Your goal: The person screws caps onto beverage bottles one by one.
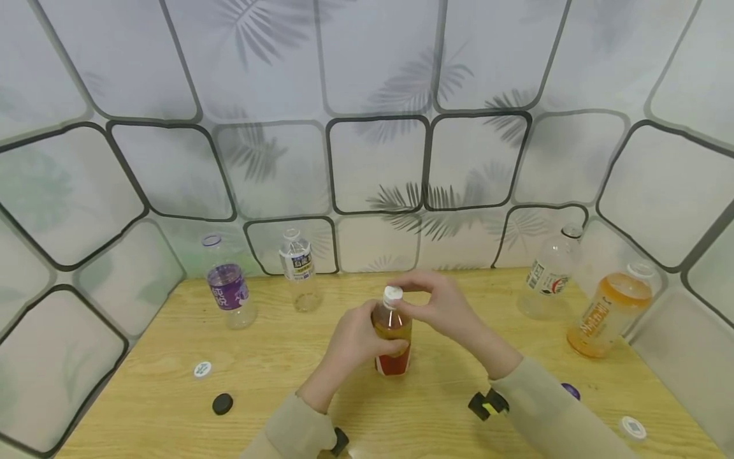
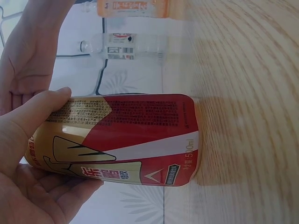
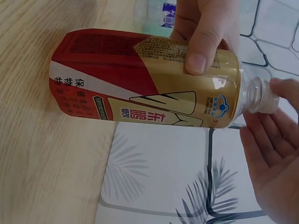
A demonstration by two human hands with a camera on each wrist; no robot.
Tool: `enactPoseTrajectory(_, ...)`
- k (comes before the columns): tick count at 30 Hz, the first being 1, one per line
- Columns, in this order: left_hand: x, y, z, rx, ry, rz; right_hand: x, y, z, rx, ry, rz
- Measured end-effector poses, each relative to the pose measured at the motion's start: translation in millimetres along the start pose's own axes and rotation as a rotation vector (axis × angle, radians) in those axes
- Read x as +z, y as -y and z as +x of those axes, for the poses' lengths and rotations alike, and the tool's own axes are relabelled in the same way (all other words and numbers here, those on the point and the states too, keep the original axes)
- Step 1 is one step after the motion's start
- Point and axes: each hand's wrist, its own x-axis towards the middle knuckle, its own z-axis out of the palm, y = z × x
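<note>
A plastic drink bottle with a red and gold label (image 3: pixel 126 79) stands upright on the wooden table (image 1: pixel 287 408), in the middle of the head view. My left hand (image 1: pixel 358 335) grips it round its upper body, thumb across the front. At the top, my right hand (image 1: pixel 438 303) pinches the white cap (image 1: pixel 392 293) between thumb and fingers. The cap sits on the bottle's neck, and the right wrist view shows the clear neck (image 3: pixel 252 93) just under it.
Uncapped bottles stand at the back left, one purple-labelled (image 1: pixel 228 287) and one clear (image 1: pixel 301 274). At the right are another clear bottle (image 1: pixel 547 274) and an orange one (image 1: pixel 608 312). Loose caps lie in front: white (image 1: pixel 202 370), black (image 1: pixel 222 403), purple (image 1: pixel 571 391) and white (image 1: pixel 633 428).
</note>
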Motion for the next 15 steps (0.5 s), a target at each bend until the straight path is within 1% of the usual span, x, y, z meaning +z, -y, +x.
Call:
enactPoseTrajectory(2, -0.2, 0.4, 0.3, 0.004, -0.005, -0.003, 2.0, 1.1, 1.0, 0.056, -0.038, -0.018)
enactPoseTrajectory(4, 0.0, 0.8, 0.3, 0.009, -0.009, -0.002, 4.2, 2.0, 1.6, 0.100, -0.069, -0.013)
enactPoseTrajectory(7, 0.5, 1.2, 0.3, 0.016, -0.011, 0.000, 7.9, 1.4, 1.9, 0.132, -0.095, 0.012)
enactPoseTrajectory(12, 0.5, 1.2, 0.6, 0.016, -0.014, 0.008, 11.3, -0.5, 1.0, 0.179, -0.083, 0.043)
enactPoseTrajectory(15, 0.2, 1.0, 0.7, 0.006, -0.011, 0.015, 10.9, -2.5, -1.0, 0.170, -0.050, 0.038)
